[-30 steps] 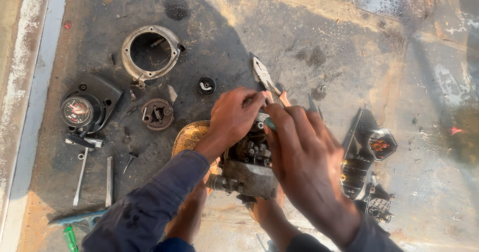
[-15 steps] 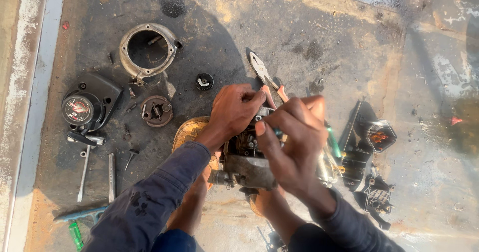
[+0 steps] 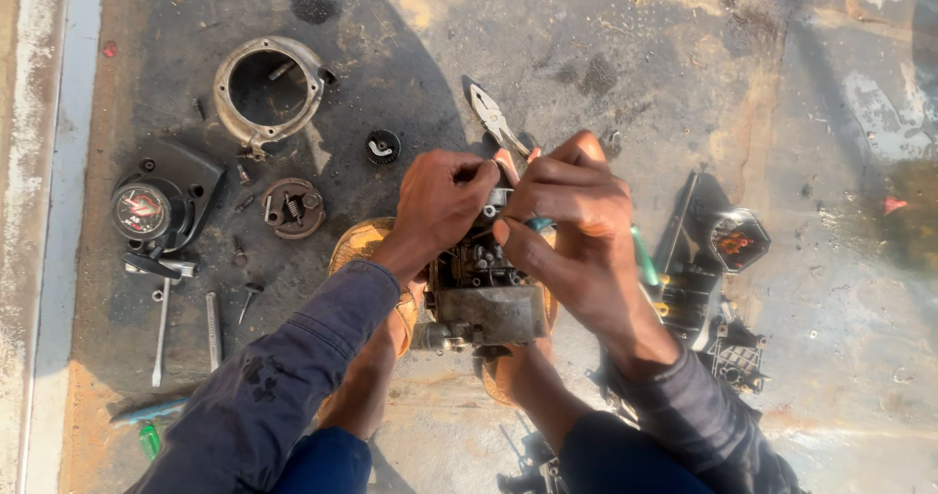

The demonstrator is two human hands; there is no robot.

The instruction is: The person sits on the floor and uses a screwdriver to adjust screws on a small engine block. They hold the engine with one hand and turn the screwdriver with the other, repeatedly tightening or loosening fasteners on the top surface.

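Observation:
A grimy small metal engine block (image 3: 484, 303) sits between my feet on the oily concrete. My left hand (image 3: 442, 204) grips its upper left part, fingers curled shut. My right hand (image 3: 572, 225) is closed over the top right of the block and holds a green-handled tool (image 3: 642, 257) whose handle sticks out behind the palm; its tip is hidden by my fingers. Pliers (image 3: 495, 120) lie on the ground just beyond both hands.
To the left lie a round metal housing (image 3: 269, 88), a black recoil cover (image 3: 161, 206), a small clutch disc (image 3: 293, 208), a black cap (image 3: 383, 148), wrenches (image 3: 161, 323) and loose bolts. Black plastic covers and parts (image 3: 708, 269) lie to the right. A green screwdriver (image 3: 149, 440) lies bottom left.
My right hand has drawn in from a spread reach over the block to a closed grip on the green-handled tool at its top. The left hand stays on the block.

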